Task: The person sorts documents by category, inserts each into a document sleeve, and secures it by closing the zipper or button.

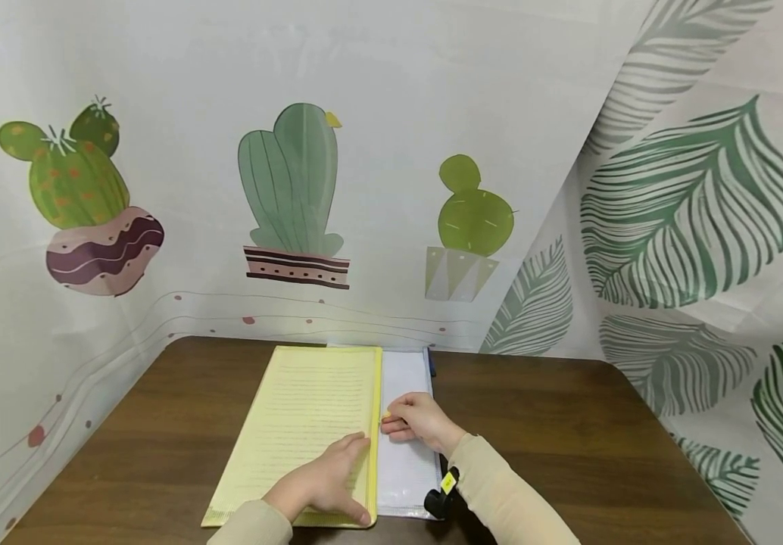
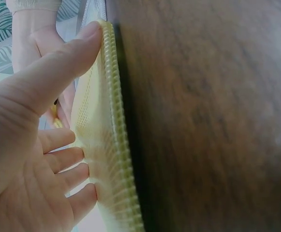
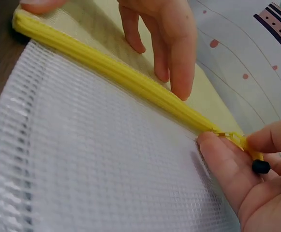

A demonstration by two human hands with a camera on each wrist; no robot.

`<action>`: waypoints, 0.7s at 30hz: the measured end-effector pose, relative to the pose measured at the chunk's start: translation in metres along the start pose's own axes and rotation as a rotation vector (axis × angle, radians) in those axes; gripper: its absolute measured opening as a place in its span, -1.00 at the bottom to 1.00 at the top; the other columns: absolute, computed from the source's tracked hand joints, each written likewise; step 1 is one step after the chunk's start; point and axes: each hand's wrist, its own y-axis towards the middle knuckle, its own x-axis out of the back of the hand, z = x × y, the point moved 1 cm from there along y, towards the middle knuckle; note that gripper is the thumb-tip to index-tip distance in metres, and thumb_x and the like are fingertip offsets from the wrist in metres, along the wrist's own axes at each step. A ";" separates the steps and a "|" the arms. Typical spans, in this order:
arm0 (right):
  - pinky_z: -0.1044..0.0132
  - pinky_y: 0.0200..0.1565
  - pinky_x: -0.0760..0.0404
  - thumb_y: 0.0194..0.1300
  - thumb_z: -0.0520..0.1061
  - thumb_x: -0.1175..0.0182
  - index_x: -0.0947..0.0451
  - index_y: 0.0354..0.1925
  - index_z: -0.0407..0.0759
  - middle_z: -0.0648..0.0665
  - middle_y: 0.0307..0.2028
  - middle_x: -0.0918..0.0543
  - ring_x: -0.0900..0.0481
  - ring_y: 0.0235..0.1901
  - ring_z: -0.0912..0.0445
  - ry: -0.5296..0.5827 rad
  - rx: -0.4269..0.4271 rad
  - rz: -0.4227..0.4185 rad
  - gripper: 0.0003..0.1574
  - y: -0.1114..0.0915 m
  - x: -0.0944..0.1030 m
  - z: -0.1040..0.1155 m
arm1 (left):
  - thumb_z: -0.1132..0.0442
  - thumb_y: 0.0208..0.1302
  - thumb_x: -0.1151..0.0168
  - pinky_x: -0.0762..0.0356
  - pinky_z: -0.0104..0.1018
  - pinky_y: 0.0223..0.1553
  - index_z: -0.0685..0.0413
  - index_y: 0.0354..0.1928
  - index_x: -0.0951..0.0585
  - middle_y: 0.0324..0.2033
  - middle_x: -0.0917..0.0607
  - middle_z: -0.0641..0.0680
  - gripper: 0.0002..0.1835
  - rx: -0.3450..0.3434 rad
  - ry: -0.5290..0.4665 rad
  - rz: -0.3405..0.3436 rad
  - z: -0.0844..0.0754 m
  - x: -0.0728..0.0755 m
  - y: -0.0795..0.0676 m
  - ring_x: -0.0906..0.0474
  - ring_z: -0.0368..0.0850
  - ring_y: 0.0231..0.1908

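A yellow mesh zip pouch (image 1: 310, 409) with a lined sheet showing through lies on the table, overlapping a white mesh pouch (image 1: 408, 375) on its right. My left hand (image 1: 326, 478) rests on the yellow pouch near its right edge, fingers spread, thumb at the near corner. Along that edge runs a yellow zipper (image 3: 116, 73). Partway up it, my right hand (image 1: 422, 420) pinches the zipper pull (image 3: 253, 151), a yellow cord with a black end, between thumb and finger. The other right fingers extend over the white pouch.
The brown wooden table (image 1: 534, 431) has rounded far corners. Behind it hangs a pale cloth (image 1: 391, 189) printed with cacti and leaves. A small dark blue piece (image 1: 432, 363) shows at the white pouch's far right corner. A black wrist device (image 1: 439, 501) sits by the right sleeve.
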 end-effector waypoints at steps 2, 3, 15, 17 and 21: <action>0.26 -0.28 -0.71 0.36 -0.21 0.00 -0.42 -0.04 -0.52 -0.28 -0.28 -0.70 -0.71 -0.33 0.08 -0.022 -0.001 0.001 -0.64 0.000 -0.001 0.000 | -0.14 -0.34 -0.56 -0.23 0.17 0.29 0.34 0.34 -0.18 0.36 -0.19 0.30 0.22 -0.001 0.003 -0.002 0.000 0.000 -0.001 -0.12 0.28 0.35; 0.26 -0.30 -0.71 0.35 -0.21 -0.02 -0.44 -0.05 -0.52 -0.28 -0.29 -0.71 -0.71 -0.34 0.08 -0.033 -0.001 -0.003 -0.64 0.000 -0.001 0.001 | -0.14 -0.34 -0.56 -0.23 0.17 0.29 0.34 0.34 -0.19 0.36 -0.20 0.30 0.22 -0.002 0.006 -0.003 0.000 0.000 -0.001 -0.12 0.28 0.35; 0.32 -0.46 -0.69 0.08 -0.31 -0.32 -0.59 -0.22 -0.47 -0.17 -0.52 -0.70 -0.64 -0.54 0.18 -0.139 0.017 -0.079 -0.73 0.005 -0.010 -0.002 | -0.13 -0.33 -0.56 -0.22 0.18 0.29 0.37 0.34 -0.18 0.35 -0.20 0.34 0.21 -0.005 0.019 0.000 -0.001 -0.001 -0.002 -0.13 0.29 0.34; 0.32 -0.46 -0.69 0.08 -0.32 -0.32 -0.60 -0.24 -0.47 -0.17 -0.53 -0.70 -0.64 -0.56 0.18 -0.132 0.012 -0.082 -0.75 0.006 -0.011 -0.003 | -0.12 -0.33 -0.56 -0.21 0.17 0.29 0.37 0.34 -0.18 0.35 -0.20 0.34 0.21 -0.007 0.024 -0.003 -0.001 -0.001 -0.001 -0.13 0.29 0.34; 0.30 -0.45 -0.69 0.09 -0.31 -0.32 -0.62 -0.28 -0.46 -0.18 -0.54 -0.70 -0.64 -0.59 0.19 -0.139 0.012 -0.079 -0.78 0.006 -0.012 -0.003 | -0.13 -0.34 -0.56 -0.21 0.17 0.30 0.37 0.34 -0.19 0.35 -0.20 0.34 0.21 -0.004 0.030 -0.004 -0.001 -0.001 -0.001 -0.13 0.29 0.34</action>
